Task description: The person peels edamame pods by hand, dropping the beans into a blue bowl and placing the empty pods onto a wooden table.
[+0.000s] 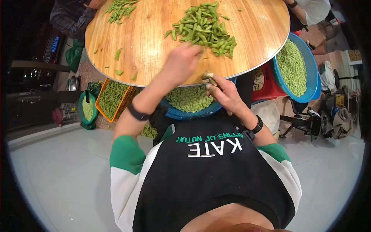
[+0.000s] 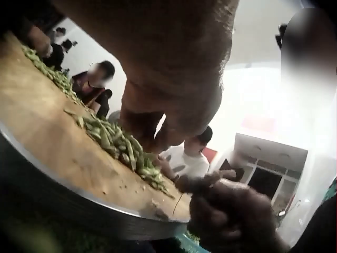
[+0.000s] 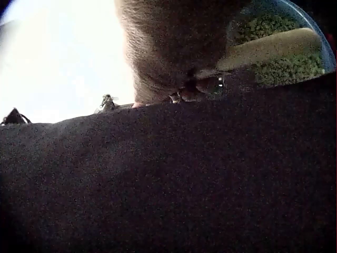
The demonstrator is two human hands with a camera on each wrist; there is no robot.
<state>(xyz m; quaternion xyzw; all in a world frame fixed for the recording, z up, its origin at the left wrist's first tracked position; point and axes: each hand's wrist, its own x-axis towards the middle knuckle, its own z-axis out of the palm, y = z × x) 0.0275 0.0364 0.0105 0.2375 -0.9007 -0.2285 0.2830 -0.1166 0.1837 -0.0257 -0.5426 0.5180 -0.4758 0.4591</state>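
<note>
My left hand [image 1: 181,63] is blurred over the wooden table [image 1: 150,42], just short of a pile of green pods [image 1: 205,29]. In the left wrist view its fingers point down beside the pods [image 2: 113,139]; whether they pinch one is unclear. My right hand [image 1: 228,94] is at the table's near edge, fingers bent, with something dark and whitish [image 1: 208,76] at the fingertips; whether it is held or worn I cannot tell. Below that hand, a blue basin [image 1: 193,115] contains shelled beans [image 1: 189,98]. The right wrist view shows the back of the right hand [image 3: 168,52], fingers mostly hidden by dark cloth [image 3: 168,174].
Loose pods [image 1: 118,54] and a smaller pile [image 1: 119,9] lie on the table's left part. An orange crate of pods [image 1: 112,98] and a green basin [image 1: 87,108] stand at left. At right are a blue basin of beans [image 1: 291,67] and a red container [image 1: 266,83]. Other people sit around the table.
</note>
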